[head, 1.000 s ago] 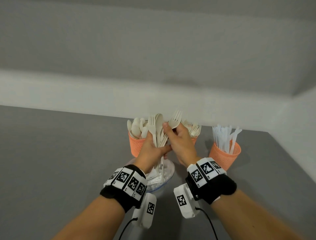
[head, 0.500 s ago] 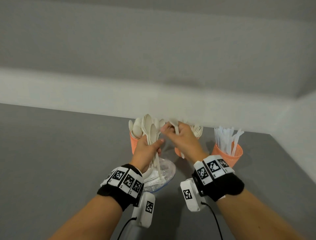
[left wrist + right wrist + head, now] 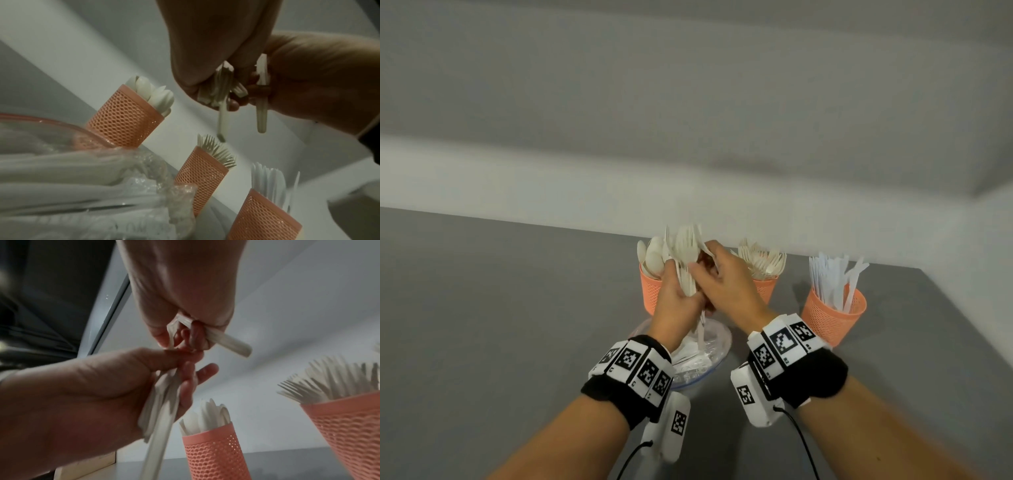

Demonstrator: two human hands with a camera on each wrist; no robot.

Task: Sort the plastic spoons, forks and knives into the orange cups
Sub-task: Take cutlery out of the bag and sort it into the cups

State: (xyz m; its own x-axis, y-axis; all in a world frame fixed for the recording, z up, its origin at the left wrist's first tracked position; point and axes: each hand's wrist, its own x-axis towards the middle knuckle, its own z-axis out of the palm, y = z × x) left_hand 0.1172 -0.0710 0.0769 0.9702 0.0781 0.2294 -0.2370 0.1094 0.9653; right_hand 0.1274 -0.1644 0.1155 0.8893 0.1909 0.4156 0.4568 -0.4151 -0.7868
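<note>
My left hand (image 3: 678, 291) grips a bunch of cream plastic cutlery (image 3: 686, 253) upright above a clear bowl (image 3: 717, 354). My right hand (image 3: 710, 270) is up against the bunch and pinches the handle of one utensil (image 3: 226, 340); that piece's head is hidden. In the left wrist view the handles of the bunch (image 3: 218, 87) stick out below the left hand's fist. Three orange mesh cups stand behind: the left cup (image 3: 650, 291) holds spoons, the middle cup (image 3: 766, 289) forks, the right cup (image 3: 832, 318) white knives.
The clear bowl (image 3: 51, 186) holds crumpled plastic wrap and more white cutlery. Everything stands on a grey tabletop (image 3: 500, 325) near a white wall. The table's right edge (image 3: 962, 308) runs close to the knife cup.
A second ago my right hand held a fork beside the bunch. That fork is gone from it, and the hand is back at the bunch, pinching another handle. The left hand stays over the bowl.
</note>
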